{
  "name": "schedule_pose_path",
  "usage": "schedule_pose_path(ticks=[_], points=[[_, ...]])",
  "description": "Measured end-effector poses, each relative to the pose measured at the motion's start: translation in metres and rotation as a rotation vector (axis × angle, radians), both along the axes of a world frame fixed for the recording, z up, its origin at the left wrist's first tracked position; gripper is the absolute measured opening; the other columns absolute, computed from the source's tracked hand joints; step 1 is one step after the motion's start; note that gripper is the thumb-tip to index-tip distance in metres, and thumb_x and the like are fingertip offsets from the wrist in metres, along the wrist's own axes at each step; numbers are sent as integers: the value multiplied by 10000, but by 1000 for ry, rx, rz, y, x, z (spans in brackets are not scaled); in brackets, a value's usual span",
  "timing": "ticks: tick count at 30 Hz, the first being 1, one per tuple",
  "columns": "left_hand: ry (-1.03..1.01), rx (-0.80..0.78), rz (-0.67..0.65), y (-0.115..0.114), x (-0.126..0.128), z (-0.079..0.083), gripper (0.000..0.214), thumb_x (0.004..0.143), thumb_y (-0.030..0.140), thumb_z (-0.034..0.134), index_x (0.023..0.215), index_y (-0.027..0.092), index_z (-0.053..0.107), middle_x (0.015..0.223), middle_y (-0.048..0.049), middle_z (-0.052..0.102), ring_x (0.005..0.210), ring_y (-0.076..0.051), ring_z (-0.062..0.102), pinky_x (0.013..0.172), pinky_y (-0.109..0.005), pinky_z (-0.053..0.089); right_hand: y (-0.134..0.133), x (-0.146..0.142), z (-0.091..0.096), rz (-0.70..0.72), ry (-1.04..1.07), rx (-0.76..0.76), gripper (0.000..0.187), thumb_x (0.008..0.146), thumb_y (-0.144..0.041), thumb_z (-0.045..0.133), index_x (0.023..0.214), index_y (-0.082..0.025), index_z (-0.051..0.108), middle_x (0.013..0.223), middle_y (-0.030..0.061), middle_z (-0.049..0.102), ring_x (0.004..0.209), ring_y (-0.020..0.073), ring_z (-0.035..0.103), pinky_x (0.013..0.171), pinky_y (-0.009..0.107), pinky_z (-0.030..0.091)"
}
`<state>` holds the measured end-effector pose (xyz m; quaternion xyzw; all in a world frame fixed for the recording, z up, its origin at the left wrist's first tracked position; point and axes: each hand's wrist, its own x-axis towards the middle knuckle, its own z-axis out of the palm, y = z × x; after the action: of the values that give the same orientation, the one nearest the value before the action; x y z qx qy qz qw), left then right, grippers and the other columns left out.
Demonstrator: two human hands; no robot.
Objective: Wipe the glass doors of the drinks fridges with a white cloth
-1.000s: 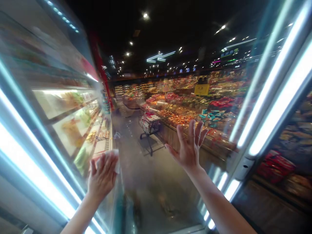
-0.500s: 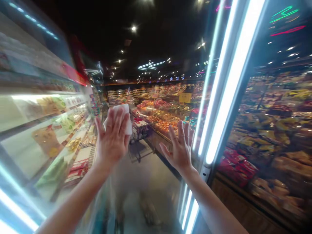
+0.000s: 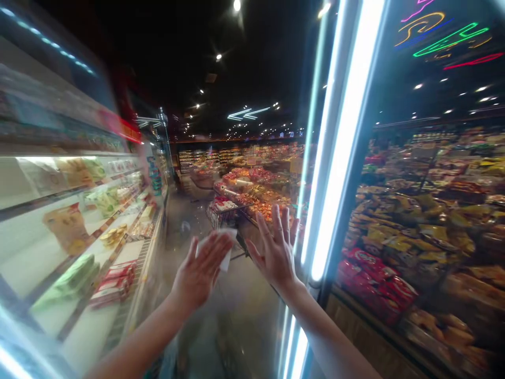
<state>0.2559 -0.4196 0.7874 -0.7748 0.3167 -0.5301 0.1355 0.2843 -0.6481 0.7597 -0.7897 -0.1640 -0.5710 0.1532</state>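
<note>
My left hand [image 3: 201, 271] presses a white wiping cloth [image 3: 228, 256] flat under its fingers, low in the middle of the view. The cloth's edge shows past the fingertips; the rest is hidden behind the hand. Fingers together, the hand seems to lie against a transparent glass door pane. To its right, my right hand [image 3: 276, 250] is spread with its palm forward and holds nothing. It appears to rest on the same pane, beside the bright light strip [image 3: 343, 137] along the door's edge.
On the left, a refrigerated case [image 3: 130, 263] holds packaged food on several shelves. A shopping cart [image 3: 224, 210] stands beyond the glass, beside heaped goods [image 3: 268, 195]. Piles of bagged snacks [image 3: 426, 221] fill the right side. The aisle floor [image 3: 248, 300] shows through the pane.
My left hand has slid down and to the right with the cloth, tilting rightward. My right hand has shifted slightly left in view. The light strip also sits further left.
</note>
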Motion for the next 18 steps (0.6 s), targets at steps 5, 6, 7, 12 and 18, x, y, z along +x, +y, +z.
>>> schedule_pose_path(ticks=[5,6,7,12,18], points=[[6,-72,68,52,-6,13,607,1023,273,426,1610,198,290,1678,-18,317,1600,-179,-2,1325,-509,-82,8,0,7,9,-20,5,866,983,-350,612,1663,-368,76,1756,27,-19,1608,398,-8,1210,783,190],[1,-160,128,62,-5,27,617,1024,262,430,1614,181,270,1681,-45,317,1599,-209,-34,1307,-566,-105,14,0,10,12,-23,14,872,980,-352,618,1663,-375,76,1757,25,-24,1606,401,-24,1208,781,201],[-8,-236,172,71,-4,38,626,1023,247,425,1619,178,248,1692,-56,292,1596,-238,-58,1294,-608,-102,21,-1,13,18,-24,18,881,977,-359,625,1662,-382,73,1757,23,-23,1605,403,-34,1209,780,205],[-26,-261,185,90,-26,-27,729,1004,239,405,1642,168,59,1707,-93,202,1595,-233,-36,1313,-540,-64,67,-8,14,83,-22,-39,941,945,-436,672,1663,-380,66,1759,41,17,1605,420,-17,1200,815,110],[-22,-348,261,148,-29,-45,764,989,252,459,1648,153,83,1705,-138,207,1602,-276,-35,1300,-607,-74,115,-15,5,115,-42,-14,931,923,-498,693,1660,-363,141,1759,60,28,1600,442,-11,1192,819,57]])
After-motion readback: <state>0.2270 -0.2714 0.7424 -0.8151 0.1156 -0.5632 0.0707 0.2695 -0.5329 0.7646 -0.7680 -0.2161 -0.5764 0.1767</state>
